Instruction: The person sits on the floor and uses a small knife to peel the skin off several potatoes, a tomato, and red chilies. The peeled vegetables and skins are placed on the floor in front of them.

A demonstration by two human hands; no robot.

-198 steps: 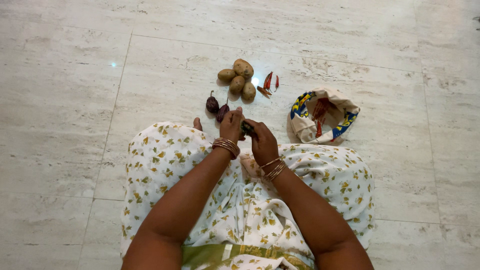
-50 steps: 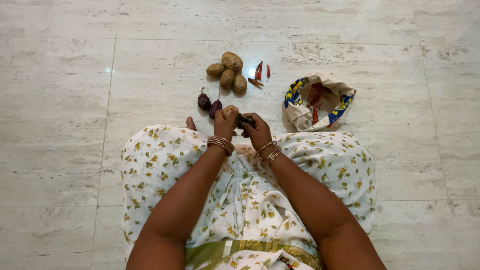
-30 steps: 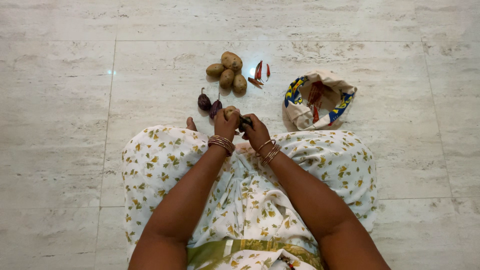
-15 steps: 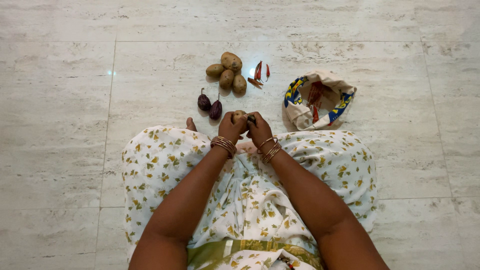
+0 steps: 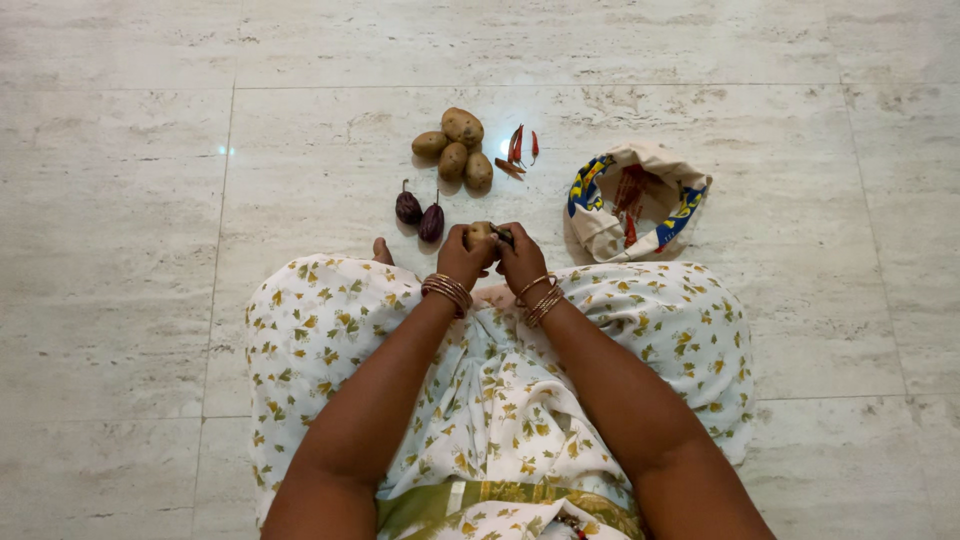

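Observation:
I sit on the floor with both hands together just past my knees. My left hand (image 5: 461, 258) grips a small brown potato (image 5: 479, 232). My right hand (image 5: 523, 260) presses against it from the right and pinches a small dark object (image 5: 503, 236); what it is I cannot tell. Bangles ring both wrists. Two small purple eggplants (image 5: 419, 213) lie on the tiles just left of my left hand.
A heap of several potatoes (image 5: 455, 150) lies farther out, with a few red chillies (image 5: 517, 148) beside it. To the right sits a rolled-down cloth bag (image 5: 603, 235) with red chillies inside. My flowered white garment (image 5: 500, 400) covers my lap. Pale marble floor (image 5: 150, 250) lies all round.
My hands have drawn close together and slightly nearer to me; the potato now sits between both hands. The vegetables and the bag on the floor have not moved.

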